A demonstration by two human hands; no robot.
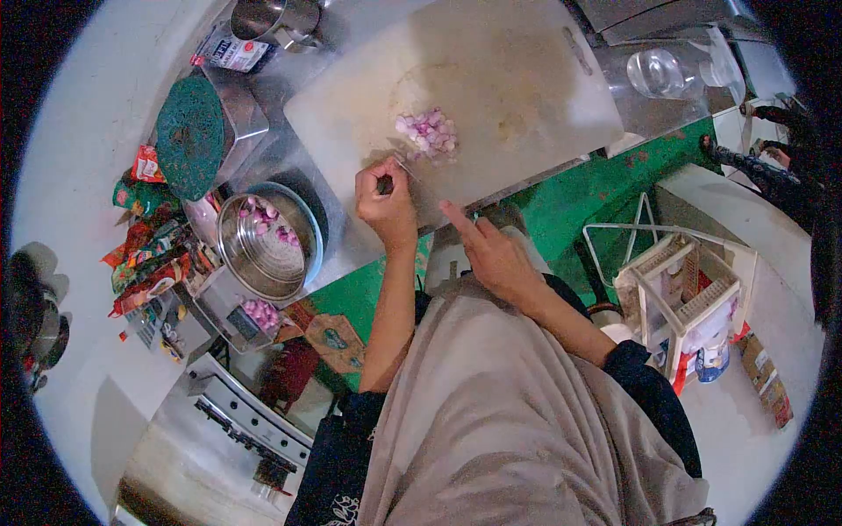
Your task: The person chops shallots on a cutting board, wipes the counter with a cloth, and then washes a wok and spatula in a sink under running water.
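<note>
On the pale cutting board [535, 105] lies a small pile of chopped pink-white onion pieces [428, 133]. My left hand [386, 202] is closed at the board's near edge, thumb and fingertips pinched beside a thin, blade-like edge; what it grips is unclear. To its right, my right hand [500, 259] has its index finger stretched forward and its other fingers curled around what looks like a knife, mostly hidden and blending into the board. A steel bowl [263, 254] on the left holds some peeled onions.
Left of the board are a green round scrubber-like disc [189, 138], food packets [156, 272] and a clear container of onions [235, 307]. A steel pot [274, 19] stands beyond. A white rack [684, 289] is at right. Another person [772, 167] is partly visible far right.
</note>
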